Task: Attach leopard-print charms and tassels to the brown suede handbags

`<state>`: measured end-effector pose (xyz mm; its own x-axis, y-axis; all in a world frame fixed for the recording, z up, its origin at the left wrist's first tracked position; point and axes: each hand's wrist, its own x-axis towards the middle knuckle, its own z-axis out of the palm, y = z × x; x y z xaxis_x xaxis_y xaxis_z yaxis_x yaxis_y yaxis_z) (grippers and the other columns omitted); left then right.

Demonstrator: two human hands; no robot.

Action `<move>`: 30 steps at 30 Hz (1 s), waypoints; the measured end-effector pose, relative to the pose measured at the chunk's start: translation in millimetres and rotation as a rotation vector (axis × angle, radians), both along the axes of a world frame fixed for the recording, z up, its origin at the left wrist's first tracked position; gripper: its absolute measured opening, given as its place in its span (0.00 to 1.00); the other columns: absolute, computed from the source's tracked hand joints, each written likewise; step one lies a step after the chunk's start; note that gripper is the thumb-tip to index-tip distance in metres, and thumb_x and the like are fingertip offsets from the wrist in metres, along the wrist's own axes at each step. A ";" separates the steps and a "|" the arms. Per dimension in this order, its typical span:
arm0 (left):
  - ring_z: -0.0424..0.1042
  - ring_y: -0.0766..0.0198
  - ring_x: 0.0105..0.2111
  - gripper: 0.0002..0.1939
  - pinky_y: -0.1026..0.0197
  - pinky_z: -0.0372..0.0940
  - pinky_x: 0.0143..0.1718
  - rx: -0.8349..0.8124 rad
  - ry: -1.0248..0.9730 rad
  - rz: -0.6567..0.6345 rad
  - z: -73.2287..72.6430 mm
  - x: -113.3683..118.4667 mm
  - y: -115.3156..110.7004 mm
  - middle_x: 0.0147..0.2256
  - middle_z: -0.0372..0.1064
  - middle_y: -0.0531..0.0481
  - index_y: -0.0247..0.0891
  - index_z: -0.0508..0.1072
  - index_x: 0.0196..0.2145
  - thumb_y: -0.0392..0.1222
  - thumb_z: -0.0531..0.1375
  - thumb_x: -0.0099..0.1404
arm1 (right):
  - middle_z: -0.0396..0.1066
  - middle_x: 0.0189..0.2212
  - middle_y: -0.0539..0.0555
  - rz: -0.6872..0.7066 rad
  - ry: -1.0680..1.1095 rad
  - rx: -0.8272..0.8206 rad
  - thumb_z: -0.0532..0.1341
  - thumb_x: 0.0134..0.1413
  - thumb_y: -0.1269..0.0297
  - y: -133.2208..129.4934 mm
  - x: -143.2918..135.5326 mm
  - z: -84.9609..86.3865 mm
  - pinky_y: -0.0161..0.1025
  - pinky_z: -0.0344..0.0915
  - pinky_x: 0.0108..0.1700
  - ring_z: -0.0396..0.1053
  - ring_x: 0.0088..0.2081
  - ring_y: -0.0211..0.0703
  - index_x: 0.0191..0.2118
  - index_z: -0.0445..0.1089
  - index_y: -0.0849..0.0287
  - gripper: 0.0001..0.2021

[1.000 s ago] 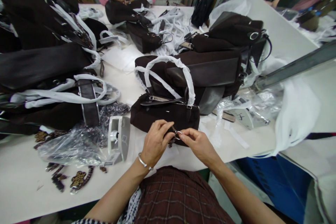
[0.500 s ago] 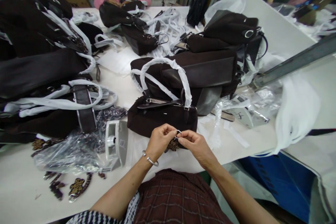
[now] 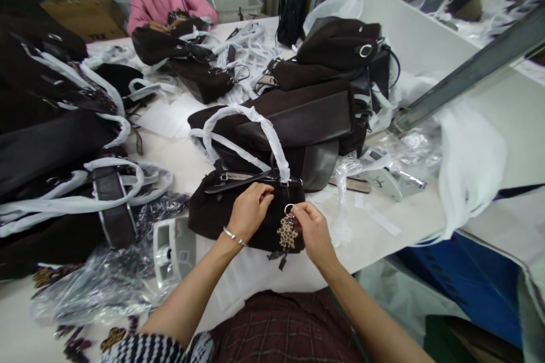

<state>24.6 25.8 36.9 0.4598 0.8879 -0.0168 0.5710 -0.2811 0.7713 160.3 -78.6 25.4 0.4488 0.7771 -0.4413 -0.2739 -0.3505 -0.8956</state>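
Note:
A keychain (image 3: 288,232) with a leopard-print, animal-shaped charm and dark dangling ends hangs from a metal ring. My right hand (image 3: 314,229) pinches it by the ring, in front of a dark brown handbag (image 3: 238,215). My left hand (image 3: 251,210) is over the bag's front, just below its top edge, with the fingers curled together; whatever they may hold is hidden. White wrapping covers the bag's raised handle (image 3: 272,139). The bag stands upright at the table's near side.
More dark bags are piled at the left (image 3: 42,142) and behind (image 3: 298,113). A tape dispenser (image 3: 170,252) stands beside crumpled clear plastic (image 3: 102,283). More leopard charms (image 3: 113,339) lie near left. A person in pink (image 3: 183,0) sits across the table. A metal bar (image 3: 464,68) slants at right.
My left hand has let go of the ring and moved up and left over the bag. The keychain now hangs in full view from my right hand. The camera view has shifted.

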 end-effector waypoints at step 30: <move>0.67 0.66 0.28 0.04 0.65 0.63 0.32 -0.159 -0.230 -0.124 -33.4 39.2 36.2 0.27 0.69 0.54 0.37 0.71 0.31 0.40 0.59 0.62 | 0.67 0.17 0.44 -0.161 0.026 0.020 0.63 0.50 0.51 48.7 18.5 -30.5 0.26 0.48 0.11 0.55 0.12 0.28 0.29 0.62 0.57 0.15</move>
<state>63.7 62.1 3.5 0.5725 0.8192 -0.0333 0.3447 -0.2036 0.9164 178.7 -29.9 -5.1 0.5570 0.7047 -0.4395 -0.3478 -0.2826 -0.8940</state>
